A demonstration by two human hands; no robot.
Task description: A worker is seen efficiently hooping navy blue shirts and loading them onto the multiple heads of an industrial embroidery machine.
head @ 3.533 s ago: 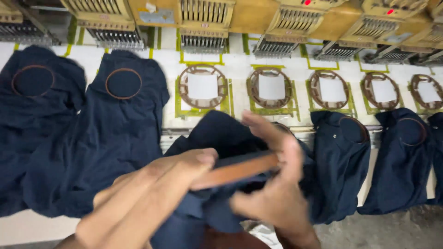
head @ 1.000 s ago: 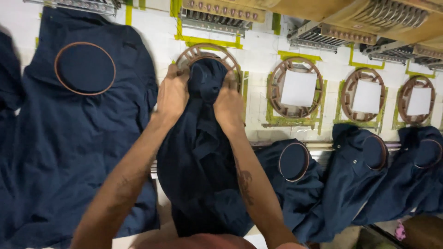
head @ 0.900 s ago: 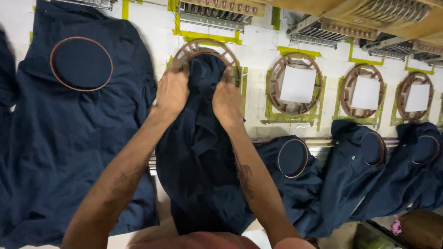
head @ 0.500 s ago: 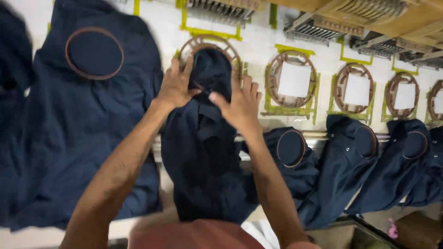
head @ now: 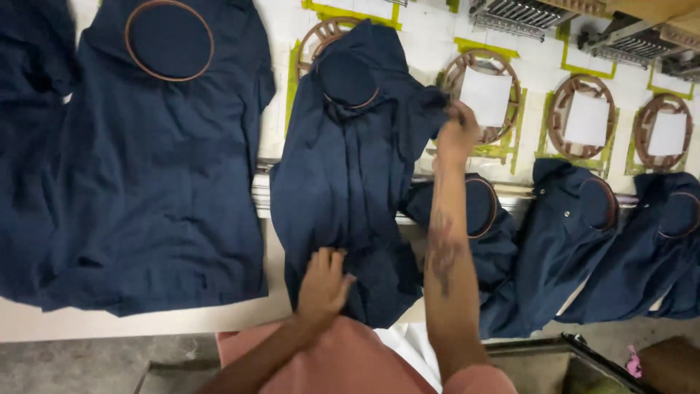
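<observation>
Left hand (head: 322, 281) flat on the hooped navy cotton shirt (head: 350, 168), right hand (head: 456, 135) pinching its sleeve; a hard tug could shift the hoop.

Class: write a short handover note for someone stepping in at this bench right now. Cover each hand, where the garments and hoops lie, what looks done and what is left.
Left hand: flat on the lower part of the middle navy garment, holding nothing.
Right hand: gripping that garment's right edge, near an uncovered hoop.
Done: the middle garment is spread over its station with a wooden hoop seated near its top; the garment to the left is hooped too.
Left: three stations on the right show bare hoops with white sheets; hooped garments hang over the bench edge.
</observation>
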